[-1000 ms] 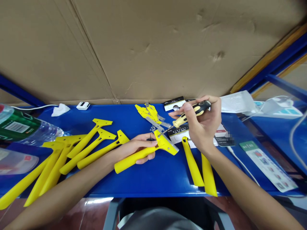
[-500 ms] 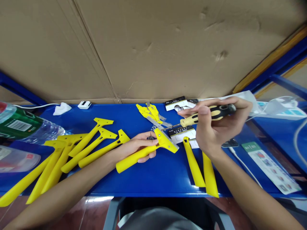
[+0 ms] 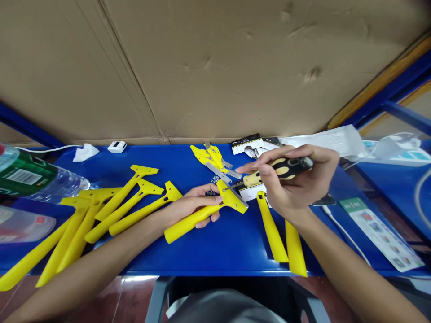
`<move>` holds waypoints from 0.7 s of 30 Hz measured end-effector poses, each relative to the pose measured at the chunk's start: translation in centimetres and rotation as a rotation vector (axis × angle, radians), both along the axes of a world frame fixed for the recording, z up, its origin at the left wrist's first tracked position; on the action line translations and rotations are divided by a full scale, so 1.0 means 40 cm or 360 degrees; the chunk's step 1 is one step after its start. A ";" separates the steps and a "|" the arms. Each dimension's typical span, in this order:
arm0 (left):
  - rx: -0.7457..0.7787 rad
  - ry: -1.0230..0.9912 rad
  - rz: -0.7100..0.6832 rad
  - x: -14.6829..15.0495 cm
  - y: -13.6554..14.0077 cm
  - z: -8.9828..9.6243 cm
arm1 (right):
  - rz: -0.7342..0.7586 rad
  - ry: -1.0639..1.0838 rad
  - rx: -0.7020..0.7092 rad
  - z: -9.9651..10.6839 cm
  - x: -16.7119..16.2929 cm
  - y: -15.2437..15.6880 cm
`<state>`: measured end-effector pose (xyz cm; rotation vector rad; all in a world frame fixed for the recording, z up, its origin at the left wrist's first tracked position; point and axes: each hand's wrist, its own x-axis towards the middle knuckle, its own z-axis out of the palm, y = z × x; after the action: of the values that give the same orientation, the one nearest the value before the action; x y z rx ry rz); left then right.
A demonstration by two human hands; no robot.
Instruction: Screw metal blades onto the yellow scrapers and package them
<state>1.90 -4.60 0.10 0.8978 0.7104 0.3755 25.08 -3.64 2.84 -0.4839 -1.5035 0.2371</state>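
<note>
My left hand [image 3: 197,206] is closed around the neck of a yellow scraper [image 3: 191,223], whose head carries a metal blade and two screws. In my right hand [image 3: 299,184] is a screwdriver [image 3: 278,172] with a cream and black handle. Its tip meets the head near the upper screw; exact seating in the slot is too small to tell. Behind the scraper lie yellow blade covers [image 3: 210,154] with loose metal blades [image 3: 217,170] and a scatter of small screws or nuts [image 3: 215,180].
Several yellow scraper handles [image 3: 141,190] lie to the left beside a plastic bottle [image 3: 37,175]. Two more handles [image 3: 273,231] rest at the right. Printed cards [image 3: 247,143] sit at the back, a white-green sheet [image 3: 380,235] at far right. A cardboard wall [image 3: 215,67] rises behind the blue table [image 3: 215,255].
My right hand has moved left and slightly down with the screwdriver, bringing its tip onto the scraper head by the upper screw. My left hand holds the scraper nearly still.
</note>
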 end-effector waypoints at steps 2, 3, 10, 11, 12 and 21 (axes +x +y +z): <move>0.0004 -0.0002 0.0006 0.001 -0.001 -0.002 | -0.0008 -0.0011 -0.0003 -0.001 0.001 0.000; 0.0005 -0.0003 0.0012 0.001 -0.001 -0.003 | -0.0008 -0.0012 0.0007 -0.001 0.001 0.000; 0.0004 -0.0054 0.0016 -0.004 0.004 -0.022 | -0.0028 -0.0014 -0.0021 -0.011 0.003 -0.002; 0.0002 -0.0058 0.0018 -0.005 0.004 -0.023 | -0.0021 -0.0027 -0.0016 -0.012 0.003 -0.003; 0.0002 -0.0056 0.0022 -0.005 0.004 -0.023 | -0.0015 -0.0028 -0.0011 -0.012 0.003 -0.004; -0.0033 -0.0035 0.0074 0.000 0.004 -0.021 | 0.0211 -0.0179 0.0127 0.011 0.004 0.012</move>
<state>1.89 -4.42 -0.72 0.8573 0.7146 0.4181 25.25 -3.15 3.28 -0.3389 -1.6505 0.2559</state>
